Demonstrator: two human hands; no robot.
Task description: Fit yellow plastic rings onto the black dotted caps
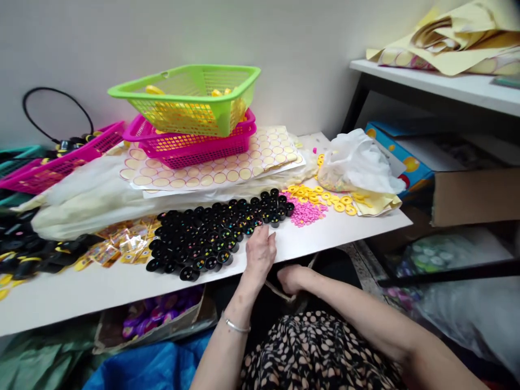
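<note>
My left hand (pixel 260 250) is over the white table near its front edge, fingers curled together at the right side of a dense group of small round black cups (pixel 209 230). Whatever it may be pinching is hidden by the fingers. Many of the cups hold tiny coloured bits. My right hand (pixel 289 279) is lower, just off the table's front edge above my lap, its fingers hidden from view. Right of the cups lie a heap of small pink pieces (pixel 304 211) and a scatter of yellow rings (pixel 339 203).
A green basket (pixel 184 97) of yellow parts is stacked on a pink basket (pixel 195 149), over sheets of round stickers (pixel 227 173). Shiny small packets (pixel 125 241) lie left. A white plastic bag (pixel 357 160) stands right. Below the table is a box of purple items (pixel 158 314).
</note>
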